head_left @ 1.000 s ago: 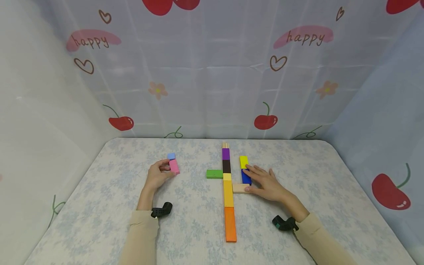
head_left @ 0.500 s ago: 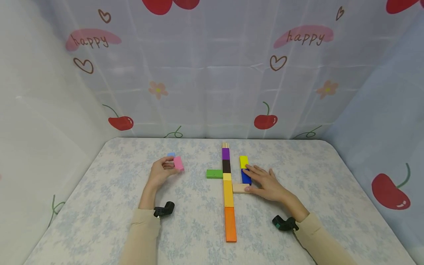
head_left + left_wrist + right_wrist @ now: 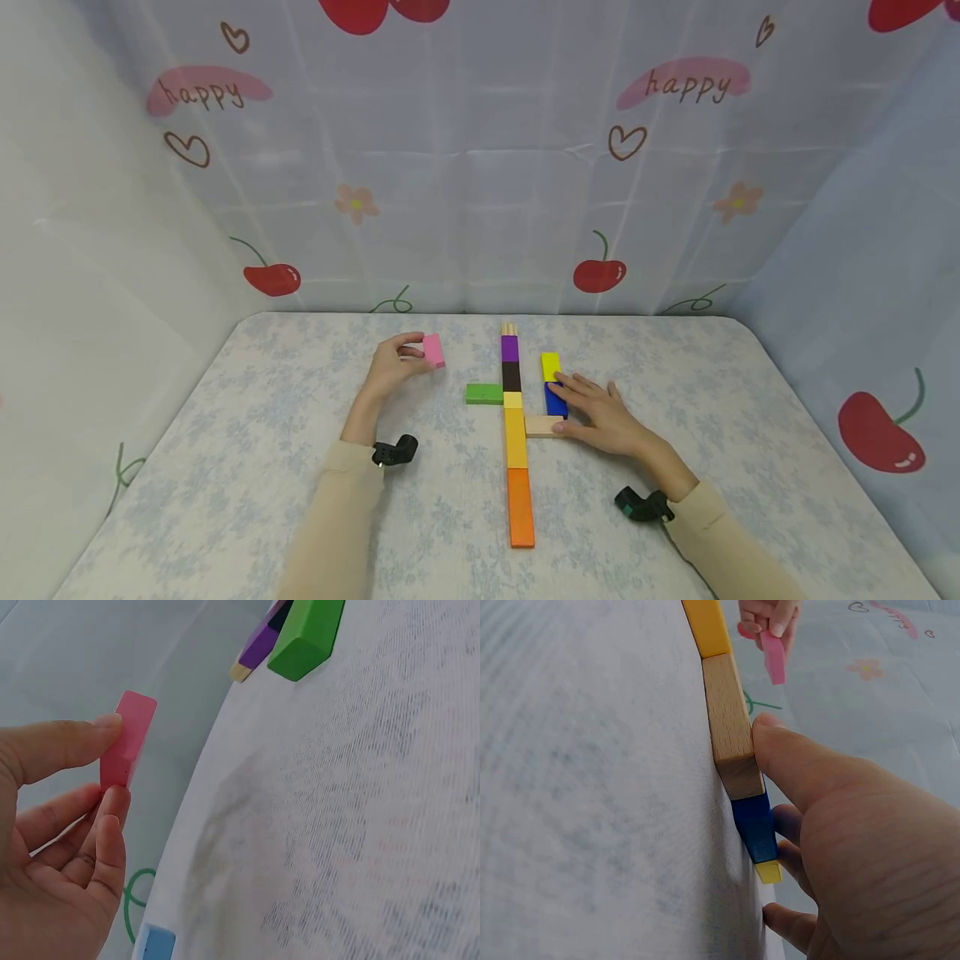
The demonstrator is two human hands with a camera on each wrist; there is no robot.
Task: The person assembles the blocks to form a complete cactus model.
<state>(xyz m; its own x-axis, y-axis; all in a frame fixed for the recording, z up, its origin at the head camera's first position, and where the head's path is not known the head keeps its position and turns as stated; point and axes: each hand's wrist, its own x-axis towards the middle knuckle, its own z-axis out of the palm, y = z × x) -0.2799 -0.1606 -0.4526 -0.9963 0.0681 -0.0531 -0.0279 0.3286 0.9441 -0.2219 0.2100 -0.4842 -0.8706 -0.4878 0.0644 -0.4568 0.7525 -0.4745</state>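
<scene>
On the tabletop (image 3: pixel 225 467), a long row of blocks (image 3: pixel 514 433) runs away from the person: one orange, two yellow-orange, one pale yellow, one brown, one purple, and a bare wooden end at the far tip. Four blocks lie beside this row. One green block (image 3: pixel 483 393) lies crosswise, touching its left side. On the right, one wooden block (image 3: pixel 542 426) lies crosswise against it, and one blue block (image 3: pixel 556 402) and one yellow block (image 3: pixel 551 366) lie end to end, parallel to the row. One light blue block (image 3: pixel 156 946) lies apart near the left edge, visible only in the left wrist view.

The right hand (image 3: pixel 600 412) rests flat with relaxed fingers, thumb against the wooden block, fingertips at the blue block. The left hand (image 3: pixel 393 367) pinches one pink block (image 3: pixel 433 351) between thumb and fingers, raised off the cloth, left of the row's far end and above the green block's position.

Judged from this layout, the arrangement is well advanced; the pink block is not yet placed, and the light blue block remains loose.
</scene>
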